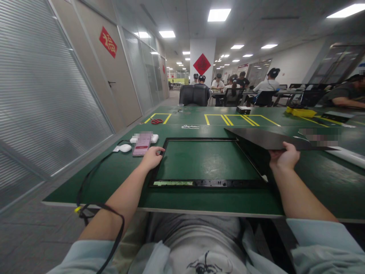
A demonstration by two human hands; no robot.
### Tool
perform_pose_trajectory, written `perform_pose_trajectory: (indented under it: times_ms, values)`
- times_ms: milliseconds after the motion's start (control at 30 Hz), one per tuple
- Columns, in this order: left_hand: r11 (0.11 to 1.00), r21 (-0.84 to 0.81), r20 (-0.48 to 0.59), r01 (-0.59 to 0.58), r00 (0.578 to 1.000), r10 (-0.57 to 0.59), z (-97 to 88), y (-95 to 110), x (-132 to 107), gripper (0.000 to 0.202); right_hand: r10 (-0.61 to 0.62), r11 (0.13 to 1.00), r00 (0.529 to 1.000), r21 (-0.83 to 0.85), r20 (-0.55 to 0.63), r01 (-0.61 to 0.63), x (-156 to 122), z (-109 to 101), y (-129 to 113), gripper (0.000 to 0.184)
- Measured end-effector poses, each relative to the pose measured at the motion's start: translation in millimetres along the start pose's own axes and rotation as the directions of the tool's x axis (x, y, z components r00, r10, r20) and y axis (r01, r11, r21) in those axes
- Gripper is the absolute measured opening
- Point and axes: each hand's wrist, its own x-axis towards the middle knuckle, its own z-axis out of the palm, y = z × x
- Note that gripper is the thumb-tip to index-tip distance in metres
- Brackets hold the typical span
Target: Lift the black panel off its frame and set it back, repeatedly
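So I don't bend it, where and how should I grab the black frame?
Take the black frame probably by its left bar, coming from the left: it lies flat, with slim bars around an open middle. The left hand touches there, while the tilted dark panel crowds the right side.

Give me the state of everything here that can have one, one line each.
Thin black flat panel, tilted, held up in the right hand
Black rectangular frame, lying on the green table, left hand at its edge
Smartphone, pinkish screen lit
Clear cup, upright
Beige door, shut
White rectangular ceiling lights, lit
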Motion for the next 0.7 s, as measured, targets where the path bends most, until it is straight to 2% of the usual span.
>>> perform_pose_trajectory:
  times_ms: [300,567,700]
  values:
    - [0.999,0.0,-0.031,-0.042,0.999,0.042,2.7,-5.8,2.5,0.039,-0.008,1.0,0.999,0.028,0.042,0.007,-9.1,3.3,2.8,0.038]
    - [0.997,0.016,-0.019,-0.07,0.997,0.07,5.7,-9.2,4.9,0.039,0.076,0.997,0.995,0.016,0.065,-0.077,-1.2,0.5,7.3,0.035]
    - [0.996,0.021,-0.016,-0.082,0.996,0.083,5.5,-9.6,5.0,0.04,0.129,0.992,0.99,-0.005,0.06,-0.129,8.2,-0.9,11.5,0.043]
